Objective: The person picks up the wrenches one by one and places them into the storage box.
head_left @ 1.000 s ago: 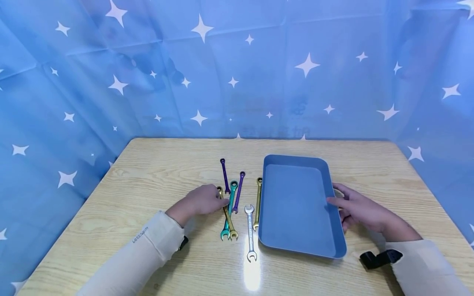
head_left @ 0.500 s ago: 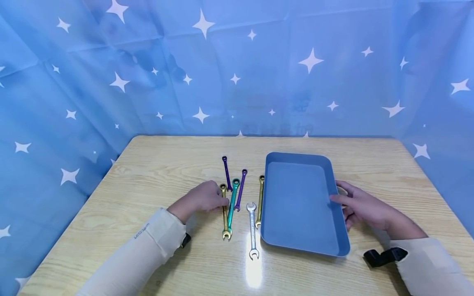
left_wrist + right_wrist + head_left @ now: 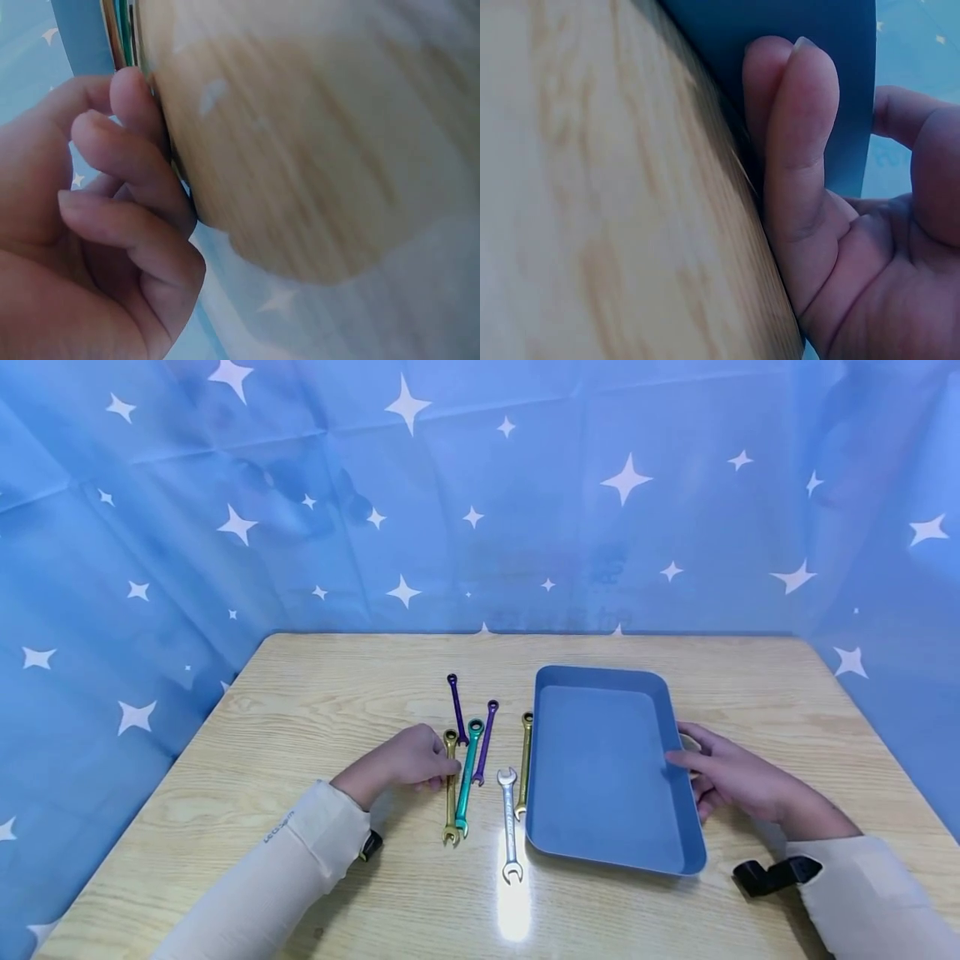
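My left hand (image 3: 408, 756) pinches a gold combination wrench (image 3: 450, 814) between thumb and fingers, the wrench lying nearly straight along the table. Right beside it is a teal ratcheting wrench (image 3: 468, 772). Two purple wrenches lie just beyond: a darker one (image 3: 456, 706) at the back and another (image 3: 487, 743) to the right. In the left wrist view, the fingers (image 3: 135, 161) are curled at the tabletop. My right hand (image 3: 738, 781) grips the right side of a blue-grey tray (image 3: 600, 768), thumb over the rim. Its other fingers (image 3: 802, 127) press the outer wall in the right wrist view.
A silver open-end wrench (image 3: 509, 827) lies between the teal wrench and the tray. Another gold wrench (image 3: 524, 768) lies along the tray's left wall. The wooden table (image 3: 337, 685) ends at a blue curtain (image 3: 525, 527) with white stars.
The gold wrench in my left hand has turned from lying across the teal wrench to lying beside it, on its left. The teal wrench has shifted slightly. My right hand stays on the tray.
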The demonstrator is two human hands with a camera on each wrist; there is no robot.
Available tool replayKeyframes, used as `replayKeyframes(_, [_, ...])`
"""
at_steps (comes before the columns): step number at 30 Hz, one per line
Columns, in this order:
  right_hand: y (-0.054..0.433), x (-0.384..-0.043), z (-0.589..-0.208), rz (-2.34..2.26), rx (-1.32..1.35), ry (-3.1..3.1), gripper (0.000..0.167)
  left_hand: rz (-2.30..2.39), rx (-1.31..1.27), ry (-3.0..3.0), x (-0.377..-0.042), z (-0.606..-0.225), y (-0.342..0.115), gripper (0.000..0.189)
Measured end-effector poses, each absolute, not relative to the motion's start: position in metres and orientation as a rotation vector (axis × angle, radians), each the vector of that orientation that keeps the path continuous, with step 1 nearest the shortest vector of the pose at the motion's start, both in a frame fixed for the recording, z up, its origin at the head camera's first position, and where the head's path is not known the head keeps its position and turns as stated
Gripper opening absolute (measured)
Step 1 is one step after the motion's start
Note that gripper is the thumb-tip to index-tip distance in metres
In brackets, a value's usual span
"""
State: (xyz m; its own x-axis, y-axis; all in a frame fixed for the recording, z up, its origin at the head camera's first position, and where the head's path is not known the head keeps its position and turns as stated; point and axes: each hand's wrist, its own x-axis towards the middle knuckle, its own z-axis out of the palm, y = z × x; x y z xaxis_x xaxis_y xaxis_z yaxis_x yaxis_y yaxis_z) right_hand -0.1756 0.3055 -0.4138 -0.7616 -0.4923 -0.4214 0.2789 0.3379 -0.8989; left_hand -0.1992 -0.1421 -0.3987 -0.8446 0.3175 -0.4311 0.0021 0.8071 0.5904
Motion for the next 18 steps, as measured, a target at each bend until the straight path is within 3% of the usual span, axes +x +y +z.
replayKeyframes(18, [0.307,-0.1764,-0.4149,-1.48,-0.175,1.952,0.081,0.976,0.191,2.32,-0.2008,-0.3976,-0.1457,0.031])
